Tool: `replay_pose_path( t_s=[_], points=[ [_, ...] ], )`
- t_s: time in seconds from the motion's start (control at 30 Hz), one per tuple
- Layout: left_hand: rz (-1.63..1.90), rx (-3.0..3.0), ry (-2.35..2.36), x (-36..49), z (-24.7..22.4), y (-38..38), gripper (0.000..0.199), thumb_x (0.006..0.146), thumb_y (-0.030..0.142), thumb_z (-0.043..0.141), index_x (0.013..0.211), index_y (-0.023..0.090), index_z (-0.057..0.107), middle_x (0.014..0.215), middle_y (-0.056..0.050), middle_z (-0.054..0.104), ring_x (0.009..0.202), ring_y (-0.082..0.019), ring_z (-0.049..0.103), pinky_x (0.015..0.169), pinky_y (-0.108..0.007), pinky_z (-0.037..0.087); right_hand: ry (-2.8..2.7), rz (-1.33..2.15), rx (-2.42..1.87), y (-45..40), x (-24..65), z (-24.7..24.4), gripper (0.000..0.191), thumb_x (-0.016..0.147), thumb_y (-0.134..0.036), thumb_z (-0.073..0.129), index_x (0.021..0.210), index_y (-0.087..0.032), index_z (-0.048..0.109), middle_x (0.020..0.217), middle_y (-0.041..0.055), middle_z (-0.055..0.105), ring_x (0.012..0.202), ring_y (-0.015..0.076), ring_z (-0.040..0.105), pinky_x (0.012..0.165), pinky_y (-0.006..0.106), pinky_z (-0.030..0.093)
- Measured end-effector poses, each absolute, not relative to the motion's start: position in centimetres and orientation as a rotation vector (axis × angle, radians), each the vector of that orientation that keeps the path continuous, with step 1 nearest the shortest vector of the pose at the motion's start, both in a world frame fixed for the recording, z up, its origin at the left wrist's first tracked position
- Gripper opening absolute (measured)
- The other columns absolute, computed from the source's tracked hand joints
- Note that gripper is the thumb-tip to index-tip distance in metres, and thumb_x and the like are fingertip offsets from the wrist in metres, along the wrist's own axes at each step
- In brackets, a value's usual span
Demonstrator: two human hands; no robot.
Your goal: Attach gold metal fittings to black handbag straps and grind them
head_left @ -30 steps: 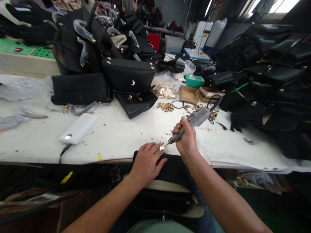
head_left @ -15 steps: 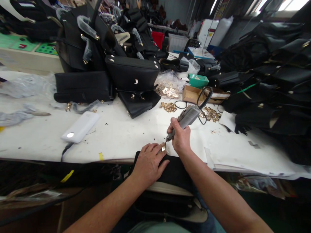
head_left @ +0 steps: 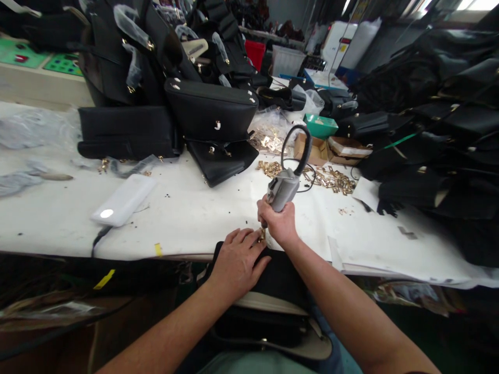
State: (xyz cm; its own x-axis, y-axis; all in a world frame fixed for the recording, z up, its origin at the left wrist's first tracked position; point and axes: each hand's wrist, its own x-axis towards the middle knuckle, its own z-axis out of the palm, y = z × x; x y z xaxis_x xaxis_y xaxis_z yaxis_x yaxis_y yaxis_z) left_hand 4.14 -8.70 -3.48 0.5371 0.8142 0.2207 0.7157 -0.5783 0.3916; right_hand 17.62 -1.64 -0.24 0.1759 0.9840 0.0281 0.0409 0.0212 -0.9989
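Note:
My right hand [head_left: 277,221] is wrapped round a grey electric screwdriver [head_left: 284,189], its tip pointing down. Under that tip is a small gold metal fitting [head_left: 262,235] at the edge of a black bag [head_left: 278,272]. My left hand [head_left: 239,259] lies flat on the bag with its fingers stretched out, the fingertips touching the fitting. The bag rests partly on the table edge and partly on my lap, its beige-trimmed opening towards me. The screwdriver's bit is hidden by my right hand.
Loose gold fittings [head_left: 333,179] lie beyond the screwdriver, near a cardboard box [head_left: 312,148] and a green box [head_left: 320,126]. Black bags [head_left: 212,111] are heaped at the back left and along the right [head_left: 440,124]. A white power bank [head_left: 123,200] with a cable lies left.
The screwdriver has swung from a slant to more upright, and my right hand has shifted slightly left with it. My left hand has stayed on the bag.

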Motion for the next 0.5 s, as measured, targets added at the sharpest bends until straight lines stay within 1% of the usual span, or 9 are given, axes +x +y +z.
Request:
replay_pose_path(
  t_s=[0.1,0.27,0.4,0.5],
  points=[
    [0.553,2.516,1.285,4.2,-3.5,-8.6,0.029,0.092,0.036,0.065,0.119,0.026,0.067,0.131,-0.005,0.066,0.124,-0.030,0.054,0.108,-0.053,0.042,-1.181,1.075,-1.299,-1.3,17.6,-0.3,0.027,0.077,-0.029,0.066,0.056,-0.021,0.051,0.046,-0.0042,0.051,0.042,0.0103,0.045,0.044,0.024,0.037],
    [0.555,2.530,1.285,4.2,-3.3,-8.5,0.030,0.092,0.035,0.065,0.119,0.025,0.067,0.130,-0.005,0.067,0.123,-0.029,0.055,0.107,-0.052,0.043,-1.215,1.098,-1.298,-1.0,17.5,-0.1,0.030,0.078,-0.032,0.064,0.054,-0.021,0.051,0.045,-0.0040,0.050,0.042,0.0101,0.044,0.044,0.023,0.038],
    [0.599,2.562,1.284,4.1,-3.3,-8.5,0.028,0.091,0.034,0.065,0.118,0.025,0.069,0.128,-0.007,0.068,0.121,-0.030,0.057,0.104,-0.051,0.046,-1.203,1.118,-1.302,-1.2,17.3,0.5,0.024,0.073,-0.033,0.070,0.060,-0.020,0.055,0.048,-0.0047,0.052,0.044,0.0101,0.045,0.044,0.023,0.037],
    [0.642,2.630,1.262,3.9,-3.6,-8.4,0.027,0.091,0.032,0.064,0.117,0.026,0.069,0.127,-0.007,0.069,0.119,-0.030,0.059,0.101,-0.050,0.048,-1.175,1.202,-1.237,-1.1,17.5,1.1,0.026,0.071,-0.037,0.075,0.062,-0.019,0.057,0.049,-0.0048,0.052,0.044,0.0098,0.045,0.043,0.022,0.038]
  ],
)
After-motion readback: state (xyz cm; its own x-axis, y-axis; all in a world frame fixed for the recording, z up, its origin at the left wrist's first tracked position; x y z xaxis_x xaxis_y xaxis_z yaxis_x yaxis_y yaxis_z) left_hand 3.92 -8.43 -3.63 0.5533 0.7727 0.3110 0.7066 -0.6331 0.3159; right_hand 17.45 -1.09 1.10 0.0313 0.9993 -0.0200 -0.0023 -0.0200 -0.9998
